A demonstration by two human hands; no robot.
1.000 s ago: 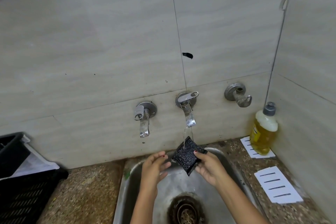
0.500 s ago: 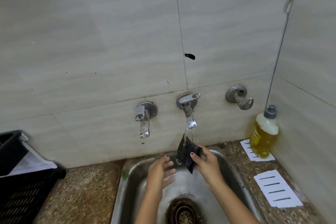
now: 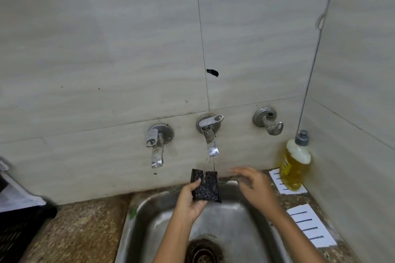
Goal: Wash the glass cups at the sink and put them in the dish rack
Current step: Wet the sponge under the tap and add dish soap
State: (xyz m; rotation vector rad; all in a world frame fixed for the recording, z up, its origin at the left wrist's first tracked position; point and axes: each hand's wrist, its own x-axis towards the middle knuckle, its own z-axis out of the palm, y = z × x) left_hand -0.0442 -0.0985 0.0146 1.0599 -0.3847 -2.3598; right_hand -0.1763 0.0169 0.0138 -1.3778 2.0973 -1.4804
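Black scouring pad (image 3: 206, 187), flat and roughly rectangular, stood on end above the back of the sink (image 3: 235, 230). Long axis near vertical, one short edge up toward the spout, broad face turned to the camera. Dark face speckled all over with small glinting grains, with a plainer dark band along the top edge.

Pinched along its left side by the left hand (image 3: 191, 203), thumb on the front face, fingers curled behind. Struck near the upper middle by a thin stream of water (image 3: 205, 163) from the middle tap (image 3: 210, 134), its lever swung to the right.

Just right of the pad and apart from it, the right hand (image 3: 254, 186). Fingers spread and loosely bent, grasping nothing, though too blurred to read the fingertips exactly.

Below, in the steel basin, a dark round drain (image 3: 203, 252). On the tiled wall, a second tap (image 3: 157, 145) to the left and a valve stub (image 3: 268, 121) to the right.

On the speckled stone tabletop (image 3: 74, 232) at right, a soap bottle (image 3: 295, 168) of yellow liquid with a grey cap, standing on a white lined card (image 3: 275, 178). A second lined card (image 3: 308, 228) nearer the camera. At the far left edge, part of a black slatted crate (image 3: 17, 232).
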